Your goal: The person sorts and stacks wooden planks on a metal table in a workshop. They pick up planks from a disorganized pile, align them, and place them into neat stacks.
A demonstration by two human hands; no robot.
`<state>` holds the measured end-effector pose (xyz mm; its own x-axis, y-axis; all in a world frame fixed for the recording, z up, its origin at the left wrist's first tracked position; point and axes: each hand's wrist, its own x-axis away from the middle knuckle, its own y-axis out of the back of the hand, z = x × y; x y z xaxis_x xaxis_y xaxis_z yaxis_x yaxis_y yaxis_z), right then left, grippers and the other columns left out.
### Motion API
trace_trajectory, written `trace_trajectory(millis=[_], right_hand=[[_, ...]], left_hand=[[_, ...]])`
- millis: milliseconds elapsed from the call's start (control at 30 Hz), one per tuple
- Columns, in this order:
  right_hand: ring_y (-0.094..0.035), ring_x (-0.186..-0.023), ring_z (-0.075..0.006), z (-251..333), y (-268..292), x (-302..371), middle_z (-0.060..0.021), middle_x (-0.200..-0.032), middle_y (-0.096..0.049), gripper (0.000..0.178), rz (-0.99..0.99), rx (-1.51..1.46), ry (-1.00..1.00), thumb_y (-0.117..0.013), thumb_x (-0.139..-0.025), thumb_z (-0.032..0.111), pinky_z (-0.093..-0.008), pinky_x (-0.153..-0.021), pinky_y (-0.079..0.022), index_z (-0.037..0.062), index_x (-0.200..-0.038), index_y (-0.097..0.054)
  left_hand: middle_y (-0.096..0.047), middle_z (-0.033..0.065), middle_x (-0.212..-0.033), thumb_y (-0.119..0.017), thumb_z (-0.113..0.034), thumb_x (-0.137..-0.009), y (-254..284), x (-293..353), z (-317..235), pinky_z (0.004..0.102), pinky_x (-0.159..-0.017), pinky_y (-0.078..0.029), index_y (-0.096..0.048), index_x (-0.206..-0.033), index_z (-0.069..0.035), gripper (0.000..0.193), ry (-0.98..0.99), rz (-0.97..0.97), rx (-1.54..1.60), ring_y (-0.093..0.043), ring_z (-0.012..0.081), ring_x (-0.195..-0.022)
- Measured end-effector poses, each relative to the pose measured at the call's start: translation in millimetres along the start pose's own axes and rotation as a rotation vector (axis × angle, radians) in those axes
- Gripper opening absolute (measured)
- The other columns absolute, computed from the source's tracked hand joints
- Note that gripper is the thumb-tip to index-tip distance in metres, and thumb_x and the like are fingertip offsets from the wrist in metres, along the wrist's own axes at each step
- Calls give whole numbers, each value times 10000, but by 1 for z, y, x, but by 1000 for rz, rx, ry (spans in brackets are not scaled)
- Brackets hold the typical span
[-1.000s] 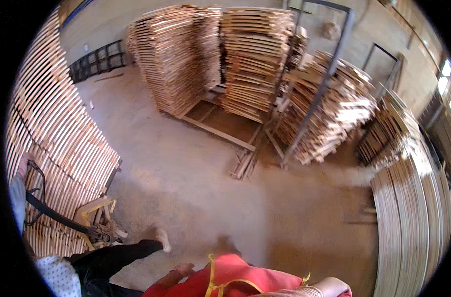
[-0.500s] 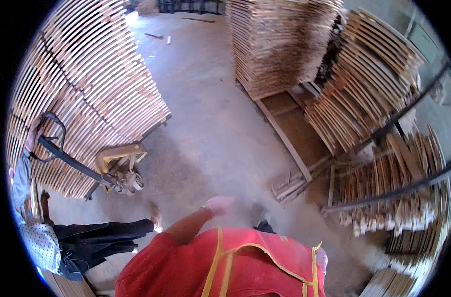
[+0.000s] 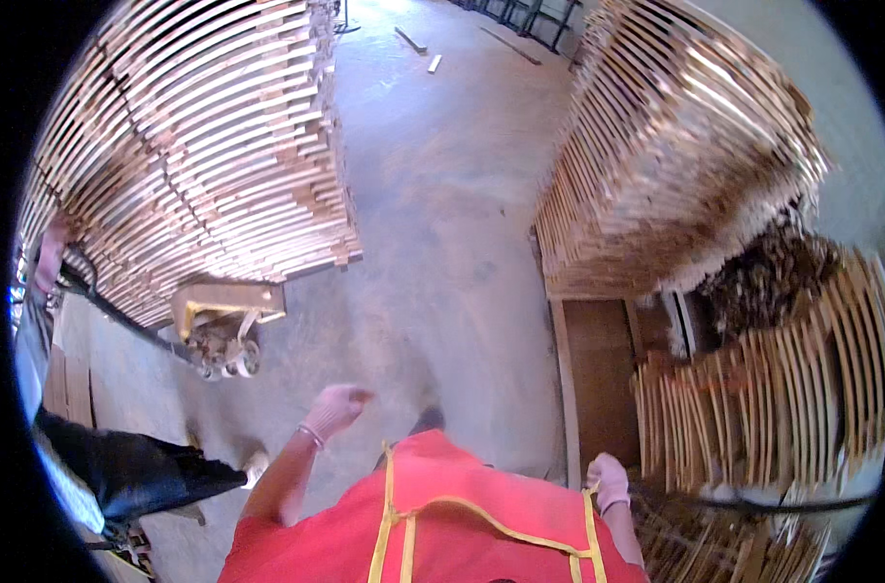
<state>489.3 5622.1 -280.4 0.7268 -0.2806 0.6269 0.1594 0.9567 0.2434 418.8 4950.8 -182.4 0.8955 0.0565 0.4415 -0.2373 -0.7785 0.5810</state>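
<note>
My left hand [image 3: 336, 409], in a pale pink knit glove, is raised in front of my red apron [image 3: 481, 491]. Its fingers are curled in, and nothing shows in them. My right hand [image 3: 609, 481], gloved alike, hangs by the apron's yellow-trimmed right edge with its fingers folded. It appears to hold nothing. Close beyond it lies a low wooden base [image 3: 603, 389] at the foot of the stacked boards. Neither hand visibly touches any wood.
At left, a tall stack of wooden slats [image 3: 219, 165] rests on a yellow pallet jack [image 3: 230, 303], with a person in dark trousers [image 3: 131, 476] beside it. More stacks, one tall [image 3: 656, 185] and one lower [image 3: 753, 389], line the right. Loose wood pieces [image 3: 434, 64] lie on the floor ahead.
My view has turned left, so the right-hand stacks sit farther right and the aisle shows more fully. My left hand has swung left, and my right hand has come into fuller view.
</note>
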Motion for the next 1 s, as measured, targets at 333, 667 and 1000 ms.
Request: trace_trajectory(millis=[333, 667, 1000], right_hand=[[-563, -595, -141, 141, -99, -186, -2, -722, -585, 123, 170, 298, -192, -624, -903, 177, -318, -494, -448, 153, -783, -615], [-557, -593, -140, 396, -249, -514, -1, -722, -579, 119, 214, 258, -210, -627, -899, 182, -320, -493, -443, 151, -785, -612], [-551, -590, -140, 733, -378, -799, 1, -723, -574, 117, 131, 81, 33, -630, -896, 187, -321, -491, -437, 149, -787, -609]], left_hand=[[-714, 168, -1246, -635, -131, -972, 246, -201, -435, 374, -959, -552, -721, -1216, 45, 312, -1335, 679, 705, -691, 245, -1098], [-687, 175, -1297, -641, -203, -972, 313, -487, -581, 398, -981, -541, -680, -1277, 25, 383, -1422, 883, 381, -675, 260, -1140], [-660, 183, -1347, -648, -275, -972, 393, -816, -682, 423, -1004, -529, -640, -1338, 5, 461, -1426, 998, 285, -658, 275, -1183]])
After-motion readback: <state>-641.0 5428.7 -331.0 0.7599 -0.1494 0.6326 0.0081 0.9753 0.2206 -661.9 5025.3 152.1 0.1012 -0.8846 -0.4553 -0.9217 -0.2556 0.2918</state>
